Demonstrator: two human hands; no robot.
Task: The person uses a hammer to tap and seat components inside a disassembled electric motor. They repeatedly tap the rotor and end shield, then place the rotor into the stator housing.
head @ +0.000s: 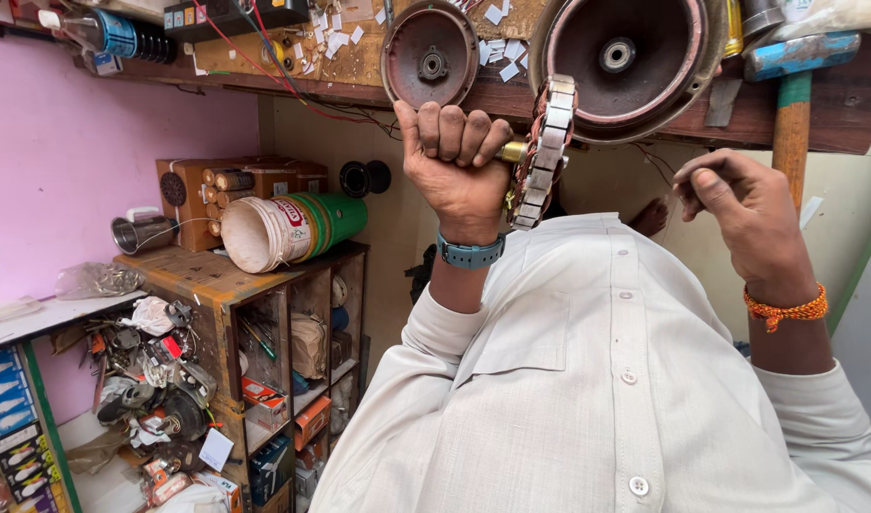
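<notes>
A fan-motor stator (542, 152), ring of steel laminations w/ copper windings, is held edge-on at mid-frame, in front of the person's shirt (587, 380) and just below a wooden workbench (701, 114). The left hand (454, 161) is closed in a full fist round the brass-coloured shaft stub (513, 152) at the stator's centre, fingers curled over the top, thumb wrapped; gripping by the shaft likely keeps the windings clear and the rim free to turn toward the other hand. A blue-grey watch (469, 253) sits on that wrist, forearm raised nearly upright.

The right hand (744, 214) hangs apart from the stator, to its right, fingers half-curled, thumb and forefinger pinched close together. Whether it grips a fine wire can't be told; a thin dark strand near it is too faint to read. An orange thread band (787, 309) circles the wrist.

On the bench edge: two round motor end-covers, a smaller one (430, 52) and a larger one (630, 62), rust-brown inside w/ bearings at centre, plus a hammer (793, 85) w/ blue head and green-topped handle, hanging over the edge. Scraps of white paper (335, 33) litter the benchtop.

At left, a wooden shelf unit (231, 294) carries a tipped white-and-green tub (288, 230) and a steel cup (141, 233); loose parts and cartons pile below against a pink wall (65, 171).
</notes>
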